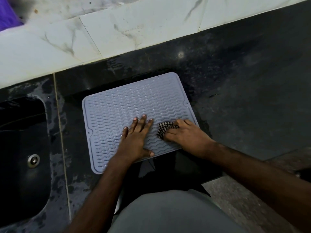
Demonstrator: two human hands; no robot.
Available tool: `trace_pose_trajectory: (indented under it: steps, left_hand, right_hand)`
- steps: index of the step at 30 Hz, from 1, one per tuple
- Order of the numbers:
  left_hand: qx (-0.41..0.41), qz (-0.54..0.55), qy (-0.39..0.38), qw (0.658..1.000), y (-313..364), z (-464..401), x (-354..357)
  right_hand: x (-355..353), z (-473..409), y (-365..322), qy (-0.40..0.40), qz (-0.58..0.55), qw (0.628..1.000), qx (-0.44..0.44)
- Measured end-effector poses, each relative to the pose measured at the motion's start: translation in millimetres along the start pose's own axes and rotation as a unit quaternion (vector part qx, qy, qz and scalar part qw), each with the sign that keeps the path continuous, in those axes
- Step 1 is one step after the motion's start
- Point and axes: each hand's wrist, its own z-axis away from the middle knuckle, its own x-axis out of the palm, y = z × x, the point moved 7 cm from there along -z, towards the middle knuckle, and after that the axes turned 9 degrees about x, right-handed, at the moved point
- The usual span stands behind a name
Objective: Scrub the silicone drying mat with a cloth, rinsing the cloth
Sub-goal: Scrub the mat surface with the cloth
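Observation:
A grey silicone drying mat (pixel 121 105) with wavy ridges lies flat on the dark wet counter. My left hand (pixel 137 140) presses on the mat's near middle with straight, spread fingers. My right hand (pixel 186 135) sits at the mat's near right corner, its fingers curled round a bunched black-and-white checked cloth (pixel 164 129) that touches the mat. Most of the cloth is hidden under the hand.
A dark sink (pixel 21 148) with a metal drain (pixel 33 160) lies to the left. The black counter (pixel 244 98) stretches right, wet around the mat. White marbled wall tiles (pixel 117 31) run behind. A purple object (pixel 6 12) shows at top left.

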Motion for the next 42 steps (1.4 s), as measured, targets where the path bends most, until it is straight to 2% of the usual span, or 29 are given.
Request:
trace_pose_trajectory:
  steps: [11,19,27,32,36,38,42]
  left_hand:
    - [-0.037,0.021,-0.023,0.999,7,0,-6]
    - [-0.041,0.013,-0.020,0.999,5,0,-4]
    - [-0.010,0.024,0.026,0.999,-2,5,-2]
    - [0.029,0.003,0.098,0.995,-10,29,2]
    - [0.061,0.018,0.160,0.985,-22,60,-1]
    - [0.048,0.044,0.188,0.980,-39,73,-10]
    - [0.009,0.064,0.242,0.968,-86,107,-28]
  right_hand:
    - [-5,28,51,-0.030,0.043,0.997,0.063]
    - [-13,49,67,-0.024,0.023,0.985,0.170]
    - [-6,67,40,-0.039,0.015,0.933,0.357]
    - [-10,67,20,-0.079,0.032,0.894,0.439]
    - [-28,49,-17,-0.018,0.058,0.917,0.393]
    - [-32,29,-45,0.021,0.020,0.941,0.337]
    - [-27,-25,-112,0.025,-0.069,0.973,0.217]
